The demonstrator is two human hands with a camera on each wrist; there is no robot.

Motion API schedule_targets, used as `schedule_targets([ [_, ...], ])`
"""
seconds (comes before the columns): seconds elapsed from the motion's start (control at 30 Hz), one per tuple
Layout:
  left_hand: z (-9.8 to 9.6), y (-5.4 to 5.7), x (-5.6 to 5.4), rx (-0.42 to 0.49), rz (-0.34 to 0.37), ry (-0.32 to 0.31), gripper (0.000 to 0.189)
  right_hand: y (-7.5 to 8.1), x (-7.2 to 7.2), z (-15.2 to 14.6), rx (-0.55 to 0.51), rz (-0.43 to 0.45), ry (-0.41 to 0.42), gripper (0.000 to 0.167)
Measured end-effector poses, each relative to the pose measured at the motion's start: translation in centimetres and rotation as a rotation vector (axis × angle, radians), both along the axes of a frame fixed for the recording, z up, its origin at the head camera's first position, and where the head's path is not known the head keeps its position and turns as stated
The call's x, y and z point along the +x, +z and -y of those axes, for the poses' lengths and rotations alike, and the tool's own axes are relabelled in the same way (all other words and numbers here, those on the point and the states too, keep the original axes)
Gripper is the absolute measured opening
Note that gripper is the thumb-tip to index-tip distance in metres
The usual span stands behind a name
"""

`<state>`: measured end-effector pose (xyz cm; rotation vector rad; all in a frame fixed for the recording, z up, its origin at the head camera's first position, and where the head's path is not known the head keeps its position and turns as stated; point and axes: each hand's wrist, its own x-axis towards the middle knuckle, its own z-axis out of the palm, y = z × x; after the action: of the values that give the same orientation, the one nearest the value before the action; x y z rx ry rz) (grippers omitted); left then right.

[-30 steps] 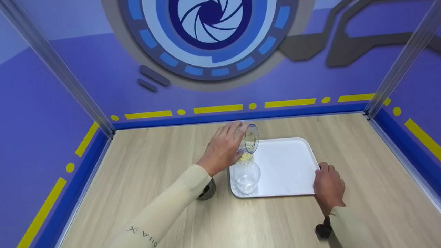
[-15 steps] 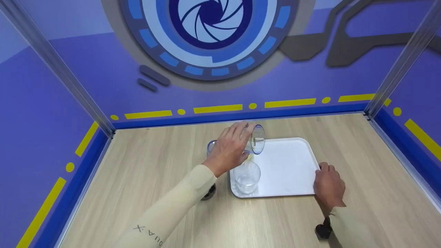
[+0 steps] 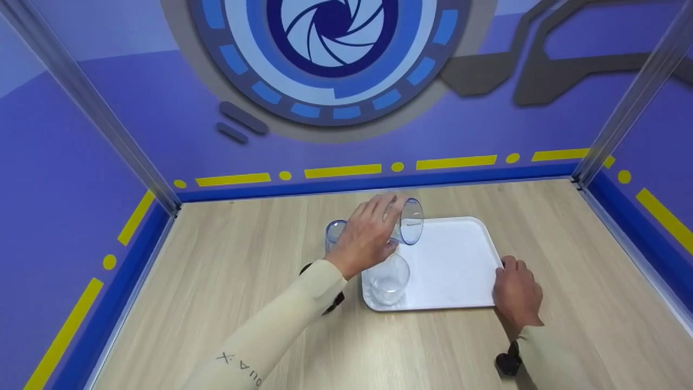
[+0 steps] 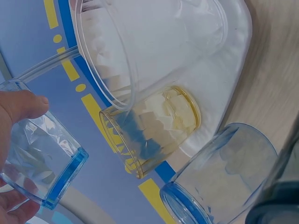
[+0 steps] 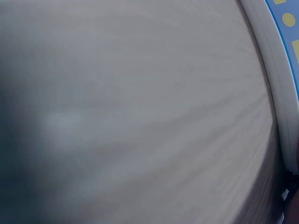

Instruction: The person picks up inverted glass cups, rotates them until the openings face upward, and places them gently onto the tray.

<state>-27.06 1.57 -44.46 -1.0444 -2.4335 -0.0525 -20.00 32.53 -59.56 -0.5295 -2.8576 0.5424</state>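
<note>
My left hand (image 3: pixel 365 233) grips a clear blue-tinted cup (image 3: pixel 412 221), tipped on its side with its mouth to the right, over the left part of a white tray (image 3: pixel 449 265). In the left wrist view, the thumb and fingers wrap this cup from the left. A larger clear cup (image 3: pixel 389 281) stands upright on the tray's front left corner. Behind it is a yellow-tinted cup (image 4: pixel 159 130), largely hidden by the hand in the head view. My right hand (image 3: pixel 518 290) holds the tray's right edge, fingers curled at the rim.
Another blue-tinted cup (image 3: pixel 331 233) stands on the wooden table (image 3: pixel 243 260) left of the tray, partly behind my left hand. Blue and purple panels (image 3: pixel 135 141) enclose the table at the back and sides.
My left hand has moved right with the tipped cup. The blue-tinted cup on the table has come into view behind it, and the yellow-tinted one is covered. The right hand stays put.
</note>
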Motion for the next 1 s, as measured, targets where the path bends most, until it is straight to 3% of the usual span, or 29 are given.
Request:
schedule_targets([
  [0.17, -0.2, -0.1, 0.1, 0.001, 0.001, 0.0, 0.085, 0.0, 0.1, -0.1, 0.005, -0.031, 0.013, 0.032],
  [0.67, -0.9, -0.1, 0.2, 0.028, 0.011, -0.013, 0.085, 0.0, 0.0, 0.1, -0.005, 0.009, -0.005, 0.033],
  [1.0, -1.1, 0.0, 0.4, 0.05, 0.078, -0.032, 0.089, -0.1, 0.0, 0.0, 0.008, -0.028, 0.01, 0.032],
])
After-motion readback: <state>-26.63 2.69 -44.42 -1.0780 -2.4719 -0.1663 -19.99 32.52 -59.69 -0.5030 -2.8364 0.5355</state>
